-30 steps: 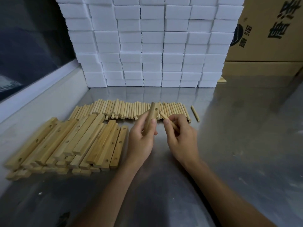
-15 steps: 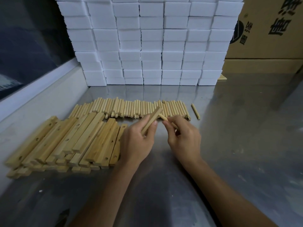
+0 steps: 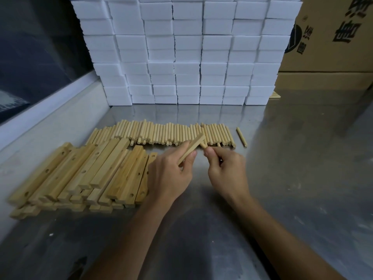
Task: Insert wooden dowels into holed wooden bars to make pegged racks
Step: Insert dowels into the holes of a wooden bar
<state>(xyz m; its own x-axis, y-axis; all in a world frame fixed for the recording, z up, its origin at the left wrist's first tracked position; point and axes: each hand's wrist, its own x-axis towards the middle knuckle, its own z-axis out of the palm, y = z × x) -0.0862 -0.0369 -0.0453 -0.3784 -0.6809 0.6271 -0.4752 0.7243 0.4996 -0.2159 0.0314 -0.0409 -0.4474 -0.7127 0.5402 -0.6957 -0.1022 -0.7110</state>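
My left hand (image 3: 171, 172) grips a holed wooden bar (image 3: 192, 147), tilted with its far end pointing up and right. My right hand (image 3: 228, 170) pinches a short wooden dowel (image 3: 203, 145), whose tip meets the bar near its far end. A row of loose dowels (image 3: 171, 132) lies across the metal table just behind both hands. A pile of holed bars (image 3: 80, 174) is stacked left of my left hand.
One stray dowel (image 3: 241, 136) lies right of the row. A wall of white foam blocks (image 3: 187, 51) stands at the back, with cardboard boxes (image 3: 333, 37) at the back right. A raised ledge (image 3: 40, 118) runs along the table's left side.
Both hands have sunk lower toward the table. The bar has tipped from nearly upright to a flatter slant, and the dowel tip has closed onto it.
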